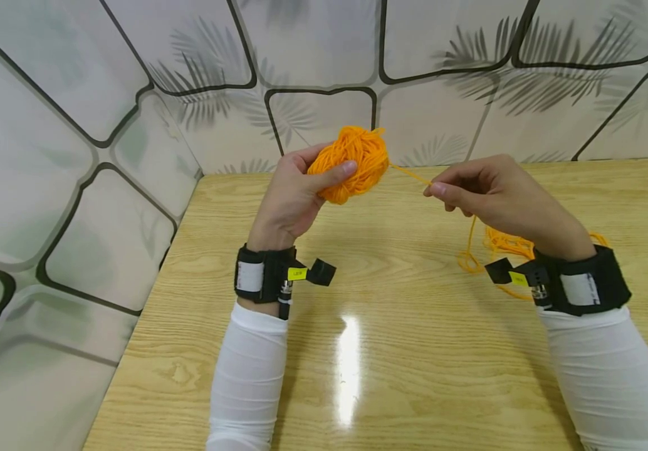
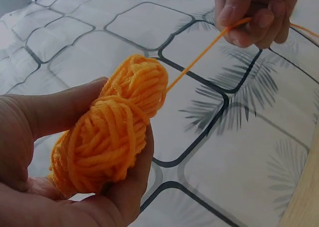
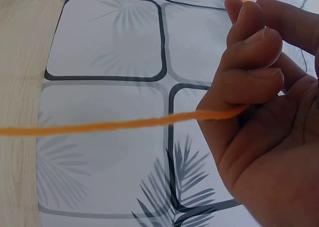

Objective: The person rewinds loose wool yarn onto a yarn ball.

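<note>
My left hand [image 1: 296, 194] grips a ball of orange yarn [image 1: 360, 160] above the back of the table, its thumb across the front of the ball. In the left wrist view the yarn ball [image 2: 107, 137] shows strands wound crosswise around its middle. A single strand [image 1: 408, 173] runs taut from the ball to my right hand [image 1: 496, 191], which pinches it between thumb and fingertips. In the right wrist view the strand [image 3: 124, 124] leaves the far side of the curled fingers. From the right hand the yarn drops to a loose loop [image 1: 469, 262] on the table.
A loose heap of orange yarn [image 1: 507, 243] lies on the wooden table [image 1: 414, 363], partly hidden behind the right wrist. A wall covering [image 1: 324, 50] with dark lines and leaf prints rises along the table's back edge and left side. Each wrist wears a black strap [image 1: 264, 275].
</note>
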The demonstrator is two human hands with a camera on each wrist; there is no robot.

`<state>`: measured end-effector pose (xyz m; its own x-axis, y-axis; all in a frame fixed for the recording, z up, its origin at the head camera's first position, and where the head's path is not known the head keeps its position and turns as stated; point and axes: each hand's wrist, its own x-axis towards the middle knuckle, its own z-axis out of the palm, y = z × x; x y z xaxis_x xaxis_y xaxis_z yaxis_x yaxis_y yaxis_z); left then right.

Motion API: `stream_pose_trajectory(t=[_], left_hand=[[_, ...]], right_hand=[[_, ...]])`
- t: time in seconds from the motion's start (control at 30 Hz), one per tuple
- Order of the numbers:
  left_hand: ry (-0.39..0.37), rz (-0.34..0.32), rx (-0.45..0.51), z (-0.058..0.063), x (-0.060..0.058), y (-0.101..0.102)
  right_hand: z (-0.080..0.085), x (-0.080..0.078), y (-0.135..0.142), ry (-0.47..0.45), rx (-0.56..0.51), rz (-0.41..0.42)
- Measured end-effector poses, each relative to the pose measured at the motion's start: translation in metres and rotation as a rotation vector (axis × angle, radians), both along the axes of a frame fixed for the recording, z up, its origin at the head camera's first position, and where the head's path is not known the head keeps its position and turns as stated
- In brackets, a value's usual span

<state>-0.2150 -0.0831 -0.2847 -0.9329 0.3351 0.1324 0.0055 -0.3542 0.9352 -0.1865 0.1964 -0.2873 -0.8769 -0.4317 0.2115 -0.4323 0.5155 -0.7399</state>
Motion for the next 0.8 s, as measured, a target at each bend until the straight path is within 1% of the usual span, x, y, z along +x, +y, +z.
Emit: stream_pose_trajectory(t=[0.07,0.2,0.3,0.37,0.53,0.67,0.8], left_hand=[[-0.035,-0.01,0.05,0.0,0.0,-0.001],[-0.084,-0.04,0.182,0.0,-0.001,-0.001],[-0.1,-0.052,0.264,0.0,-0.003,0.0],[-0.105,-0.049,0.298,0.0,-0.003,0.001],[-0.117,-0.015,0.333,-0.001,-0.005,0.002],[-0.116,0.045,0.314,-0.001,-0.005,0.003],[-0.098,0.116,0.302,-0.002,-0.005,0.005]], right_hand=[[0.0,0.0,-0.001,0.0,-0.003,0.003],[0.0,0.001,-0.004,-0.013,0.004,0.002],[-0.001,0.001,-0.006,-0.015,0.015,0.01],[-0.002,0.001,-0.008,-0.009,0.019,0.024],[-0.004,0.0,-0.014,0.001,0.02,0.067],[-0.006,-0.001,-0.017,0.0,0.025,0.097],[-0.007,-0.001,-0.019,0.012,0.034,0.124]])
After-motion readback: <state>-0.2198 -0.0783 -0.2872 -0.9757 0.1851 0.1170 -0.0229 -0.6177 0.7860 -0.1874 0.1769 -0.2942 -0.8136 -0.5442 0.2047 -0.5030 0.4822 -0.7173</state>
